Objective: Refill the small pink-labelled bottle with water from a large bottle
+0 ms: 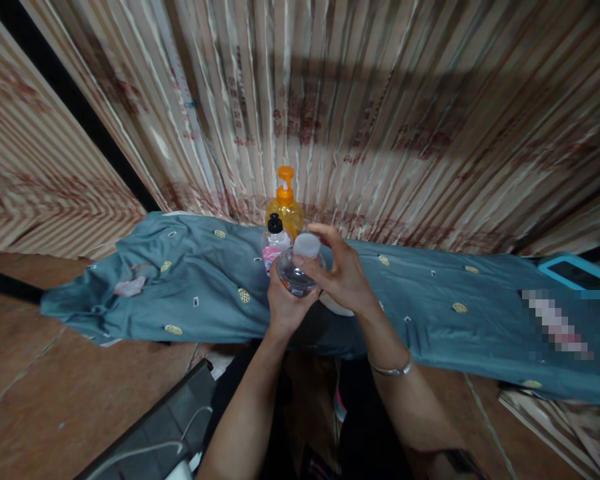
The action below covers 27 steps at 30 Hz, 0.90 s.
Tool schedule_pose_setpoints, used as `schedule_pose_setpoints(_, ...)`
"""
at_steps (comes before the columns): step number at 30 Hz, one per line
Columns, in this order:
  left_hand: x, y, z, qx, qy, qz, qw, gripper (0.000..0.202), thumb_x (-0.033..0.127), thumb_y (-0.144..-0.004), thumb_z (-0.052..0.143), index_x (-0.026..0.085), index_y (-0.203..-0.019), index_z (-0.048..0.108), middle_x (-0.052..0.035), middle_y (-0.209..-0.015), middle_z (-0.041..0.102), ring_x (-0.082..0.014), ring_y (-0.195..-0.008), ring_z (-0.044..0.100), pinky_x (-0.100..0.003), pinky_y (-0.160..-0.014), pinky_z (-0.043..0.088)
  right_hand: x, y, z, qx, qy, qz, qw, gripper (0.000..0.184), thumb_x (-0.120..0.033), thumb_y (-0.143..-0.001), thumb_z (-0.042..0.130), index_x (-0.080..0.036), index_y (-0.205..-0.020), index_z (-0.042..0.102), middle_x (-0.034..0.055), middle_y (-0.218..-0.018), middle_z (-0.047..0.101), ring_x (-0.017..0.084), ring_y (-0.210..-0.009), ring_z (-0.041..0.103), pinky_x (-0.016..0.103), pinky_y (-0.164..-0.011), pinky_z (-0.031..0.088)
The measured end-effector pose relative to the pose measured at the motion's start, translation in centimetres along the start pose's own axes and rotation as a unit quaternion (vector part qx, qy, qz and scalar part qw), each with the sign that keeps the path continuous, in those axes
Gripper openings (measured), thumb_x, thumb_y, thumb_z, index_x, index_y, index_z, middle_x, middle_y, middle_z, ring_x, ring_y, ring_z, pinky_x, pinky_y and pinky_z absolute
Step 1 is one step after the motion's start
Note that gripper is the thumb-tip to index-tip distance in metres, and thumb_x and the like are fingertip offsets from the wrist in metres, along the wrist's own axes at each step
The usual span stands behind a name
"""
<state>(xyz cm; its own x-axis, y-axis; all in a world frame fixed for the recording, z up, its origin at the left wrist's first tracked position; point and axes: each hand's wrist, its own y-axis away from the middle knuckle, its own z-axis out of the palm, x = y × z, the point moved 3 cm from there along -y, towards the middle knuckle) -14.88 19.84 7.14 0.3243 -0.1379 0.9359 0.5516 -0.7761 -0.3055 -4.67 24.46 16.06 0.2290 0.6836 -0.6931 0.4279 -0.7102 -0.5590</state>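
Observation:
My left hand is wrapped round a clear, rounded plastic bottle, holding it up over the cloth-covered surface. At the top of that bottle is a white round cap. The thumb and fingers of my right hand close about the cap from the right. Just behind stands a yellow pump bottle with an orange pump head. Beside it, to the left of the clear bottle, is a small clear bottle with a black top and a pink label. A pale item lies partly hidden under my right wrist.
A teal patterned cloth covers the long narrow surface. Toward its right end lie a blue-framed tablet-like object and a blurred-out item. Striped curtains hang close behind. A dark panel with a white cable is at lower left.

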Motion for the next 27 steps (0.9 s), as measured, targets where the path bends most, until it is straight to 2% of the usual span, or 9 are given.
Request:
schedule_pose_setpoints(4,-0.05,-0.01,0.01,0.005,-0.001,-0.001,1.000,0.085,0.030,-0.050,0.079,0.017,-0.124,0.038,-0.0088,-0.109,0.062,-0.0230,-0.097,0.063,-0.036,-0.084,0.053,0.23,-0.06,0.15,0.046,0.008,0.022,0.999,0.031,-0.038,-0.074,0.068,-0.021,-0.093,0.051,0.0110,-0.117,0.059,0.025,-0.109,0.056,0.039,-0.093,0.042)
schedule_pose_setpoints(8,-0.02,0.04,0.04,0.003,-0.003,0.010,1.000,0.084,0.032,-0.051,0.078,0.018,-0.123,0.038,-0.0089,-0.110,0.062,-0.0228,-0.097,0.063,-0.036,-0.083,0.053,0.08,-0.02,-0.07,-0.003,-0.011,-0.011,1.000,0.018,-0.027,-0.083,0.057,-0.023,-0.101,0.053,0.0065,-0.124,0.057,0.021,-0.116,0.052,0.038,-0.098,0.039)
schedule_pose_setpoints(10,-0.01,0.04,0.02,0.002,-0.005,0.009,1.000,0.084,0.032,-0.052,0.078,0.018,-0.124,0.038,-0.0087,-0.110,0.062,-0.0226,-0.097,0.063,-0.035,-0.083,0.053,-0.03,0.02,-0.13,-0.014,-0.015,-0.025,0.999,0.026,-0.027,-0.084,0.056,-0.023,-0.109,0.051,0.0074,-0.130,0.052,0.020,-0.120,0.049,0.037,-0.101,0.036)
schedule_pose_setpoints(13,-0.05,0.01,-0.01,0.003,-0.012,0.006,1.000,0.086,0.032,-0.051,0.079,0.018,-0.124,0.037,-0.0092,-0.111,0.061,-0.0230,-0.098,0.063,-0.035,-0.084,0.052,0.04,0.00,-0.05,0.019,-0.006,-0.012,1.000,0.042,-0.033,-0.075,0.067,-0.021,-0.111,0.048,0.0104,-0.126,0.053,0.022,-0.118,0.049,0.037,-0.098,0.038)
schedule_pose_setpoints(16,-0.13,-0.01,0.00,0.007,-0.009,0.006,1.000,0.086,0.032,-0.051,0.079,0.017,-0.125,0.037,-0.0099,-0.111,0.061,-0.0234,-0.099,0.062,-0.036,-0.085,0.052,0.24,-0.04,0.01,0.053,0.002,0.011,0.999,0.035,-0.035,-0.073,0.070,-0.021,-0.098,0.050,0.0112,-0.123,0.055,0.024,-0.113,0.053,0.038,-0.094,0.040)
schedule_pose_setpoints(18,-0.15,-0.02,0.04,0.007,-0.005,0.010,1.000,0.085,0.032,-0.052,0.078,0.017,-0.125,0.037,-0.0098,-0.111,0.061,-0.0228,-0.098,0.062,-0.036,-0.085,0.052,0.22,-0.06,0.02,0.037,-0.004,0.004,0.999,0.023,-0.033,-0.079,0.064,-0.022,-0.095,0.052,0.0098,-0.124,0.055,0.023,-0.113,0.053,0.038,-0.096,0.040)
schedule_pose_setpoints(20,-0.10,-0.05,0.07,0.007,-0.005,0.018,1.000,0.084,0.031,-0.052,0.078,0.017,-0.124,0.037,-0.0092,-0.111,0.061,-0.0222,-0.097,0.063,-0.035,-0.085,0.052,0.11,-0.05,0.02,0.007,-0.015,-0.015,1.000,0.020,-0.030,-0.084,0.057,-0.021,-0.102,0.054,0.0086,-0.127,0.054,0.021,-0.117,0.051,0.038,-0.099,0.038)
schedule_pose_setpoints(24,-0.10,-0.10,0.03,0.013,-0.013,0.023,1.000,0.084,0.030,-0.050,0.079,0.017,-0.122,0.039,-0.0082,-0.109,0.062,-0.0219,-0.097,0.063,-0.035,-0.084,0.053,0.02,-0.01,0.24,-0.009,-0.008,-0.025,1.000,0.042,-0.035,-0.082,0.058,-0.017,-0.118,0.047,0.0115,-0.125,0.055,0.022,-0.118,0.050,0.037,-0.099,0.038)
schedule_pose_setpoints(27,-0.17,-0.08,0.03,0.011,-0.012,0.018,1.000,0.085,0.030,-0.050,0.079,0.017,-0.123,0.038,-0.0084,-0.109,0.062,-0.0222,-0.097,0.063,-0.036,-0.084,0.053,0.22,-0.02,0.39,0.034,0.017,0.003,0.999,0.046,-0.041,-0.073,0.069,-0.018,-0.108,0.049,0.0122,-0.118,0.058,0.025,-0.111,0.054,0.040,-0.094,0.041)
